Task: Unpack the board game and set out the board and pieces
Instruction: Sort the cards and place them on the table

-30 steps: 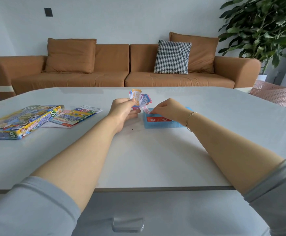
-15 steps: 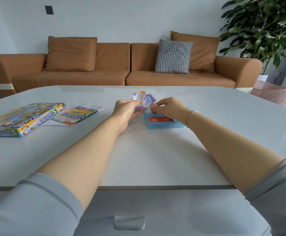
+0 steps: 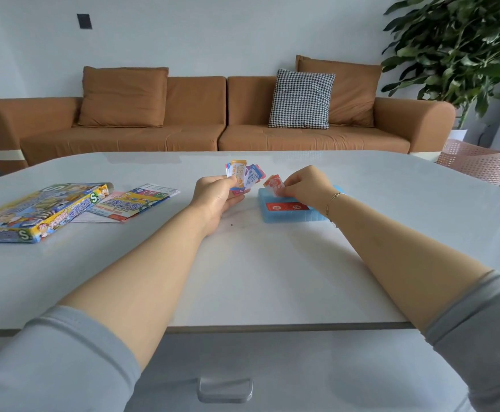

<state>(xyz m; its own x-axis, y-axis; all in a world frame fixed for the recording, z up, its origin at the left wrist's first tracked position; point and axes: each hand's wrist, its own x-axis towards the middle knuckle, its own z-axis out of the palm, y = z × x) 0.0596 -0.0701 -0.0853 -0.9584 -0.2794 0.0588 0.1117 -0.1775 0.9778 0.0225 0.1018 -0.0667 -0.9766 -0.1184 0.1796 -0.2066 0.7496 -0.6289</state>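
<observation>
Head view hides from us most of the blue tray (image 3: 290,214), behind our right hand (image 3: 308,185); one red card shows inside it, and we cannot tell what else it holds. That hand pinches one red card (image 3: 274,184) just above the tray. Our left hand (image 3: 217,196) grips a fan of cards (image 3: 244,175), too overlapped to count. One game box (image 3: 37,211) and a folded board (image 3: 135,202) lie on the table (image 3: 272,269), far left.

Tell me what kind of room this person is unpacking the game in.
Most likely a home living room: a long brown sofa with a checked cushion stands behind the white table, and a large leafy houseplant fills the right corner.
</observation>
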